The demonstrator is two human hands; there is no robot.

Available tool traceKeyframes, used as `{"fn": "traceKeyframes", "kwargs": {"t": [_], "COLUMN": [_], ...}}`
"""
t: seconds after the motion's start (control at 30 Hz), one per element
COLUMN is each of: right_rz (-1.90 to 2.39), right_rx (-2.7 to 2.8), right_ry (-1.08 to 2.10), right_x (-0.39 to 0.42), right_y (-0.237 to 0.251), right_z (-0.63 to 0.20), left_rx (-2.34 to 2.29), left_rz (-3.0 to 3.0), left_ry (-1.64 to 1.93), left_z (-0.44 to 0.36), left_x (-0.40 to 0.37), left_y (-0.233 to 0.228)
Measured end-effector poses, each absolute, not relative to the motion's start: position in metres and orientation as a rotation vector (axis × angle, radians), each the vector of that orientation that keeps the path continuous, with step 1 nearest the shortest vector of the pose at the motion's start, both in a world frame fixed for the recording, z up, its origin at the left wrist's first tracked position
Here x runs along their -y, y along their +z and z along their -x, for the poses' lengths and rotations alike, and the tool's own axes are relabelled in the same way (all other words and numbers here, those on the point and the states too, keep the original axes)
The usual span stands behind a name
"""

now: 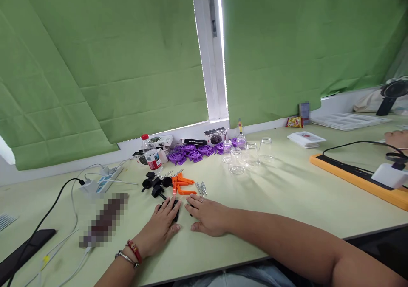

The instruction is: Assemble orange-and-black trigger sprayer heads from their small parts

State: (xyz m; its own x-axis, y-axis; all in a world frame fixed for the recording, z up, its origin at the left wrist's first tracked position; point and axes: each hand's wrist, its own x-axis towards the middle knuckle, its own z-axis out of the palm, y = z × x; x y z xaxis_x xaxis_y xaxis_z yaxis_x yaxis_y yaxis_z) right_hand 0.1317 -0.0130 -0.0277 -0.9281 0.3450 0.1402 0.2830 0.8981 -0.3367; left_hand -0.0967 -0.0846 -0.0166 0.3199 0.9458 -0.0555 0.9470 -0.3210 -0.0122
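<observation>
My left hand [164, 221] lies palm down on the table with its fingers stretched out, partly covering a flat black piece [176, 214]. Just to its right, my right hand [208, 215] rests flat too, fingers extended, and a bit of something black shows under its fingertips. Beyond the fingertips lie orange plastic clamp-like parts [180, 184]. Several short silver screws [201, 188] are close to the right fingers. Black knob-shaped parts [157, 190] sit in a loose group past the left hand.
Purple plastic parts [191, 152] are heaped near the window, beside a red-capped bottle [152, 155] and a marker [194, 142]. Clear jars [236, 155] stand right of them. At left are cables and a power strip [107, 180]; at right, an orange-edged bar [357, 178] and another person's hand [397, 138].
</observation>
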Motion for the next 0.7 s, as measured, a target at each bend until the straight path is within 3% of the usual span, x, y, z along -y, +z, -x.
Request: {"fn": "traceKeyframes", "kwargs": {"t": [0.7], "right_rz": [0.499], "right_rx": [2.986], "right_ry": [0.617], "right_x": [0.003], "right_y": [-0.015], "right_z": [-0.227], "left_rx": [-1.830], "left_rz": [-2.342], "left_ry": [-0.158], "left_z": [-0.051], "left_x": [0.087], "left_y": [-0.004]}}
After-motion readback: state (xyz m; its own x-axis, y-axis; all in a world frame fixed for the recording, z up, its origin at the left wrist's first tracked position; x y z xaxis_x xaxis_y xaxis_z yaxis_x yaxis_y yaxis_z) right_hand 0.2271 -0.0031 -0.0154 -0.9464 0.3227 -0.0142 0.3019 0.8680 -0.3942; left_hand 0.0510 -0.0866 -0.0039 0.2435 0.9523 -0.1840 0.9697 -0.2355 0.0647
